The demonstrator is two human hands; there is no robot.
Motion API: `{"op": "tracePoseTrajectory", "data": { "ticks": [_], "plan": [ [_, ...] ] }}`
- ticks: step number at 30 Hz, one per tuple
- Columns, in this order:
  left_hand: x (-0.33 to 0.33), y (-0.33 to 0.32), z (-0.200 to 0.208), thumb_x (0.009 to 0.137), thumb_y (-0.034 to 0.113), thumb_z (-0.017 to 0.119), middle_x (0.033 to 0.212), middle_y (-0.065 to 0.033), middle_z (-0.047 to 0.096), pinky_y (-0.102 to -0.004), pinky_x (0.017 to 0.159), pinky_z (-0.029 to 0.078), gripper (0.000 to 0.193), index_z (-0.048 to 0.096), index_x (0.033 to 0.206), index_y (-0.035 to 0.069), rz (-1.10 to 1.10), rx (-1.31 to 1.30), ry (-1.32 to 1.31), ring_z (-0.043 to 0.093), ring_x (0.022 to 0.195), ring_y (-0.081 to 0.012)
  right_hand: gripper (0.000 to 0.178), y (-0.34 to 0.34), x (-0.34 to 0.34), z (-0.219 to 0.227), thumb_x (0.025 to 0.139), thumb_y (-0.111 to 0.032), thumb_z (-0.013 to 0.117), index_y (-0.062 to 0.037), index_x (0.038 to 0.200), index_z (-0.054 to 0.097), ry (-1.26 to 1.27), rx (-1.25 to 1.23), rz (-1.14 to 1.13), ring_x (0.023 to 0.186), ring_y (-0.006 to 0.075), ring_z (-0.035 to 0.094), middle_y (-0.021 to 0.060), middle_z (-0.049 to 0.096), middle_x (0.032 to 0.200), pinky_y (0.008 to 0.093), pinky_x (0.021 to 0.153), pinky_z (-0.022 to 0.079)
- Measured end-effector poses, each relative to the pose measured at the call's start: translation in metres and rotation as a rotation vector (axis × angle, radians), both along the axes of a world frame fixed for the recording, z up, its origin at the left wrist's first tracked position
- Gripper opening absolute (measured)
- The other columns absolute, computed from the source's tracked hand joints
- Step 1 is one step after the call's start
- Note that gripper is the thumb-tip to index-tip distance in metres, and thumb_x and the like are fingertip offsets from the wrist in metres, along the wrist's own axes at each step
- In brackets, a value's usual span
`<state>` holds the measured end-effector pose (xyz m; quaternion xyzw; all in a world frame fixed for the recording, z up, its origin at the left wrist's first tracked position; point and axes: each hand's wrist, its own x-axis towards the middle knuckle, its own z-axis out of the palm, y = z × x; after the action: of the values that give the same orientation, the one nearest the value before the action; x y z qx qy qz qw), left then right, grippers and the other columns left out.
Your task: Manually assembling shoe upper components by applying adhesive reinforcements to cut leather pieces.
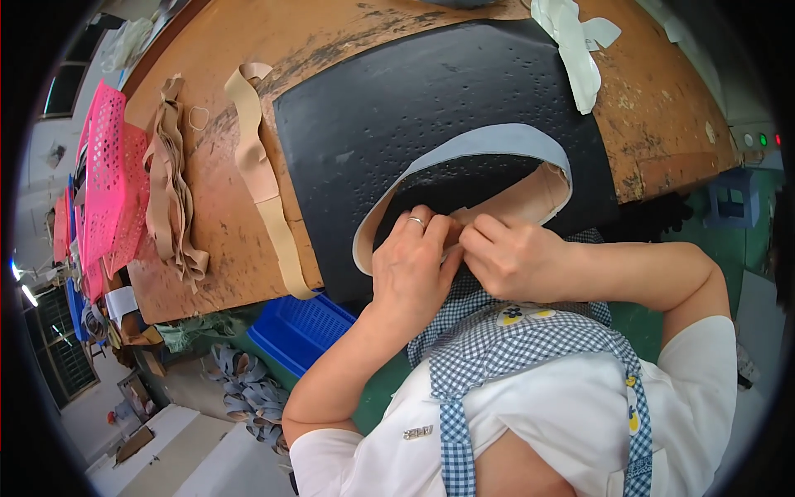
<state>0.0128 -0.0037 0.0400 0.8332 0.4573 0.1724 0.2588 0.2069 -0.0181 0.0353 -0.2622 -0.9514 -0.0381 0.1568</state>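
Note:
A wide looped band (517, 139), grey-blue outside and beige inside, stands on its edge over a black pitted mat (373, 108). At its near side my left hand (410, 267), with a ring on one finger, is closed in a pinch on the band. My right hand (515, 258) is closed beside it, thumb and fingers pinching the band close to the left fingertips. The two hands nearly touch. Whatever lies right between the fingertips is mostly hidden by them.
Left of the mat, a long beige strip (263, 170) lies on the worn wooden table (662, 99). Beyond it are a bundle of tan strips (170, 190) and a pink perforated basket (106, 178). White pieces (575, 62) lie at the mat's far right corner. Below the table edge is a blue basket (302, 325).

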Motion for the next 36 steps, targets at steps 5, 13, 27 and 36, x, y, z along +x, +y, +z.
{"op": "tracePoseTrajectory", "data": {
  "ticks": [5,13,27,36],
  "plan": [
    [0.001,0.001,0.003,0.075,0.010,0.078,0.094,-0.0112,0.059,-0.0404,0.069,0.052,0.026,0.064,0.097,0.005,-0.014,-0.010,0.019,0.061,0.088,-0.0295,0.018,0.011,0.004,0.001,0.067,-0.008,0.067,0.0019,0.082,0.063,0.137,-0.218,-0.135,0.075,0.0229,0.060,0.0100,0.056,0.083,0.0312,0.058,0.053],
    [-0.006,0.003,-0.004,0.077,0.008,0.077,0.087,-0.0078,0.064,-0.0363,0.064,0.052,0.015,0.068,0.089,0.005,0.067,-0.129,-0.135,0.065,0.082,-0.0265,0.018,0.012,0.008,-0.009,0.071,-0.005,0.071,-0.0002,0.086,0.063,0.289,-0.263,-0.198,0.074,0.0237,0.063,0.0099,0.059,0.087,0.0329,0.060,0.054],
    [-0.031,-0.017,0.009,0.070,-0.006,0.067,0.111,-0.0086,0.063,-0.0336,0.076,0.057,0.040,0.070,0.110,-0.002,-0.293,0.219,0.053,0.065,0.100,-0.0262,0.047,-0.010,0.032,-0.004,0.073,-0.019,0.078,-0.0106,0.118,0.069,0.127,-0.215,-0.120,0.101,0.0219,0.061,0.0056,0.063,0.111,0.0358,0.076,0.054],
    [-0.036,-0.011,0.023,0.076,-0.005,0.071,0.115,-0.0105,0.063,-0.0353,0.079,0.056,0.036,0.068,0.112,-0.002,-0.335,0.086,0.043,0.065,0.101,-0.0276,0.031,-0.017,0.034,-0.001,0.071,-0.010,0.078,-0.0043,0.101,0.070,0.270,-0.233,-0.156,0.097,0.0253,0.063,0.0086,0.065,0.110,0.0382,0.081,0.053]
  ]
}}
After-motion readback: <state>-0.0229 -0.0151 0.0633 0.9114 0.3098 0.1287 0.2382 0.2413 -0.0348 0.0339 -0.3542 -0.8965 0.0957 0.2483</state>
